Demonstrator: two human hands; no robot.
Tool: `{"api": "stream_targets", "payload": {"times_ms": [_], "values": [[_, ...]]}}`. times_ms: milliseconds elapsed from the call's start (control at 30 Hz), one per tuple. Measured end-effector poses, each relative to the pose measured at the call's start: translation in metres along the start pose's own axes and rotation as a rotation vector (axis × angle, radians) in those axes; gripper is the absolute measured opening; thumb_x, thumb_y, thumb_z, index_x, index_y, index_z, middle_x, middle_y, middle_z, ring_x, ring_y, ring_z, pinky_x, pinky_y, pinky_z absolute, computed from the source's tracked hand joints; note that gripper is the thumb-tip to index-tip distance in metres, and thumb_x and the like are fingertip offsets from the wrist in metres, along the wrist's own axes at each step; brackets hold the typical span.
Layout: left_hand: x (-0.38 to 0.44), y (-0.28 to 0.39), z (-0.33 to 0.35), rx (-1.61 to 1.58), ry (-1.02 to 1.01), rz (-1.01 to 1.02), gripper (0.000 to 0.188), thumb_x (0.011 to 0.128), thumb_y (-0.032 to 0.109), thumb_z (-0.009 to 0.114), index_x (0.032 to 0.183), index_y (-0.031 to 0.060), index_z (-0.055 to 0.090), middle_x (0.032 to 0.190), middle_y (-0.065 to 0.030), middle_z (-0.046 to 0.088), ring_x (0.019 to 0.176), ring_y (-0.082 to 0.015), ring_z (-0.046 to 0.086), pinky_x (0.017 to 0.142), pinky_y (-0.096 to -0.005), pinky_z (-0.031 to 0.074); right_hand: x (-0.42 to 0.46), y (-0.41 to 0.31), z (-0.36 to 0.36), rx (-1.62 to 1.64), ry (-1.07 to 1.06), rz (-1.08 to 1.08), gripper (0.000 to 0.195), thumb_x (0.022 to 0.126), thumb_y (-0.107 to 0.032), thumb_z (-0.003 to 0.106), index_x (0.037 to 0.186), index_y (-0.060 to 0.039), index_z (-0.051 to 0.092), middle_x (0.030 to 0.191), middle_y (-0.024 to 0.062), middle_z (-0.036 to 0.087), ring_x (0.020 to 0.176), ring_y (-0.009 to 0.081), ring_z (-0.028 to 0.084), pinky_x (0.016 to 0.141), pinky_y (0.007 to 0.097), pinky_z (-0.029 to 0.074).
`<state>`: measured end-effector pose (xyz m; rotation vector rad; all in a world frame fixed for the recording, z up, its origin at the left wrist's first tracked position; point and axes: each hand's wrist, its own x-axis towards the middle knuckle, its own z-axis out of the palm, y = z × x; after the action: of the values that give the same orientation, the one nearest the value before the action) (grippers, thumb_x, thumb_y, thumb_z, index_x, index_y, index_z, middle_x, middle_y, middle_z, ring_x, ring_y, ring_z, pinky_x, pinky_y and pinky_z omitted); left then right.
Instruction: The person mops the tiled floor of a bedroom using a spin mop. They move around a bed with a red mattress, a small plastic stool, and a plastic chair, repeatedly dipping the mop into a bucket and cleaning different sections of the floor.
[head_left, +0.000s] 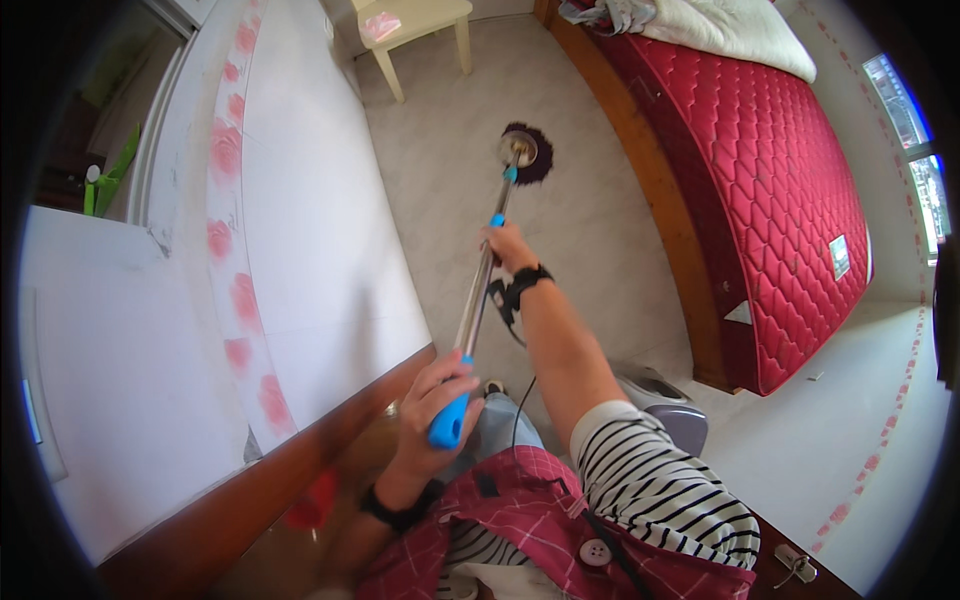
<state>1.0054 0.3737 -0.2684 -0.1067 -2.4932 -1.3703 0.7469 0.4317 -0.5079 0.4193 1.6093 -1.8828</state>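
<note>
Both of my hands are on the metal pole of a spin mop (474, 300). My left hand (435, 412) is closed around its blue handle grip at the lower end. Farther up, my right hand (508, 247) is wrapped around the pole just below a blue collar. The round mop head (527, 154) with dark purple fringe rests on the pale floor (465, 135), beyond my right hand. Each wrist wears a black band, and a small black device with a cable hangs by the right one.
On the right, a red quilted mattress (780, 210) lies on a wooden bed frame (660, 202). A cream chair (416, 19) stands at the far end. A white wall (315, 187) runs along the left. A grey plastic container (675, 424) sits beside my right arm, near the doorway.
</note>
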Motion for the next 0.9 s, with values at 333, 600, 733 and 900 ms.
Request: {"api": "stream_targets", "payload": {"times_ms": [333,600,733,900], "values": [[-0.040,0.081,-0.089,0.164,-0.056,-0.078,0.024,0.068,0.003,0.075,0.089,0.0035,0.064,0.099,-0.0170,0.061,0.100,-0.0345,0.062,0.086,-0.0418,0.051,-0.116,0.032,0.064,-0.011,-0.181,0.068,0.028,0.084,-0.023,0.064,0.067,-0.0093,0.046,0.049,0.0027,0.044,0.035,0.0159,0.044,0.031,0.0308,0.035],[-0.045,0.171,-0.146,0.222,0.004,0.006,0.022,0.080,0.014,0.065,0.092,0.0004,0.055,0.090,-0.0183,0.055,0.088,-0.0325,0.061,0.081,-0.0419,0.051,-0.231,0.024,0.113,0.089,-0.330,0.181,0.028,0.081,-0.021,0.062,0.062,-0.0023,0.052,0.049,0.0056,0.050,0.036,0.0155,0.048,0.031,0.0299,0.035],[-0.045,0.106,-0.118,-0.045,0.326,0.081,0.013,0.087,0.007,0.056,0.094,-0.0008,0.050,0.094,-0.0193,0.058,0.092,-0.0324,0.061,0.089,-0.0438,0.050,-0.191,0.008,0.108,-0.137,-0.276,0.080,0.034,0.078,-0.024,0.064,0.056,-0.0010,0.053,0.049,0.0074,0.051,0.038,0.0164,0.050,0.033,0.0312,0.039],[-0.004,0.056,-0.068,0.085,0.227,0.096,0.016,0.081,0.000,0.064,0.095,-0.0008,0.056,0.102,-0.0231,0.063,0.096,-0.0330,0.063,0.087,-0.0401,0.051,-0.088,0.002,0.081,0.069,-0.253,0.021,0.040,0.086,-0.035,0.064,0.094,0.0031,0.059,0.063,0.0096,0.058,0.045,0.0175,0.055,0.040,0.0309,0.047]]}}
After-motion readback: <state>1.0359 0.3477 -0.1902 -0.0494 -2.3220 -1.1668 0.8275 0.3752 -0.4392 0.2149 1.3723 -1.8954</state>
